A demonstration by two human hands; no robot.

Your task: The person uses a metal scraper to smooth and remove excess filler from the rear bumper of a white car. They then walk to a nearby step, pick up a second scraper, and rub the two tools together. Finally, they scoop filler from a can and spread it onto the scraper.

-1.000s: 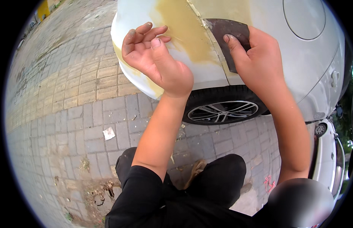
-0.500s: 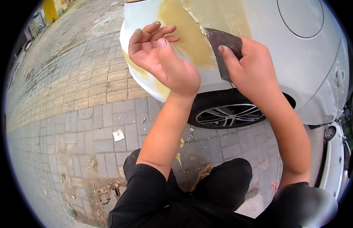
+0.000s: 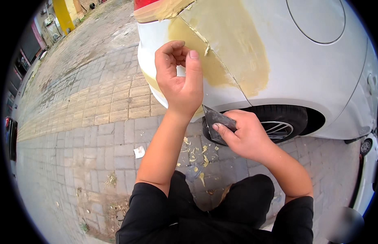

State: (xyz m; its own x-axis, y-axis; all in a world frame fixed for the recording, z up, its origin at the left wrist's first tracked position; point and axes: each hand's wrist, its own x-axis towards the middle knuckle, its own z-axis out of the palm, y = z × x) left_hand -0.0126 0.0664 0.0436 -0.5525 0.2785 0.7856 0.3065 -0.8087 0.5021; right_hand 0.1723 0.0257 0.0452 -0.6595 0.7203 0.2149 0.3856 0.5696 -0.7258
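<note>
A dark, flat spreader is pinched in my right hand, thumb on its face, in front of the rear wheel. The blade is off the car's panel. My left hand is raised beside the rear corner of the white car, thumb up and fingers loosely curled, with a gap between and nothing seen in it. Tan filler covers the panel on both sides of a seam. A ragged ridge of pale filler clings along that seam.
Masking tape edges the red tail light. Filler scraps litter the grey paving below, near a white scrap. Another white car stands at the far right; a yellow post rises at the far left.
My right hand has drawn the spreader off the seam, down and towards me. My left hand's fingers have curled in more. The view has shifted, showing the tail light and tape.
</note>
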